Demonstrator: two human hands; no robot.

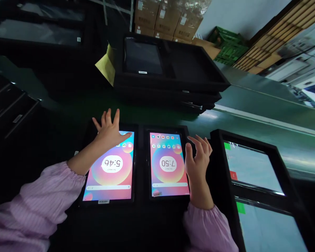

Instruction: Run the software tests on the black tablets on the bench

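Observation:
Two lit tablets lie side by side in a black tray (142, 168), their screens upside down to me. The left tablet (111, 178) shows 5:46 and has a small label at its near edge. On the right tablet (168, 178) the clock reads 7:50. Spread over the far part of the left tablet is my left hand (109, 132), its thumb above the row of icons. My right hand (198, 155) hovers at the right edge of the right tablet, fingers apart and bent, holding nothing. Whether either hand touches is not clear.
A stack of black trays (170, 82) stands ahead, with a dark tablet (143, 57) in the top one. A yellow paper (107, 66) sticks out at its left. To the right, another tray (259, 194) holds two pale-screened devices. Cardboard boxes (168, 19) and green crates (227, 45) are behind.

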